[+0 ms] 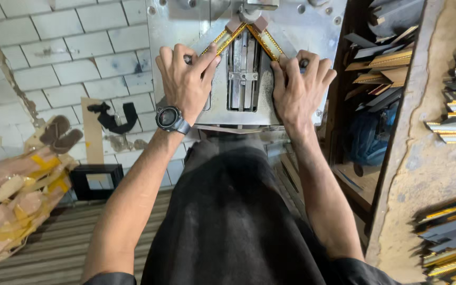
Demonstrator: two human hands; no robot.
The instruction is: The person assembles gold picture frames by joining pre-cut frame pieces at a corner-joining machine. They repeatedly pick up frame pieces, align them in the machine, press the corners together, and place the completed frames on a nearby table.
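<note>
Both hands pressed flat on mitred gold-and-dark frame mouldings, the left hand on the left gold-edged moulding strip, the right hand on the right gold-edged moulding strip, keeping their cut ends together at the apex on the grey metal joining machine.

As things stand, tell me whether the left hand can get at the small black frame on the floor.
Probably not: the left hand presses a gilt moulding strip on the machine plate, and the black frame sits far below.
</note>
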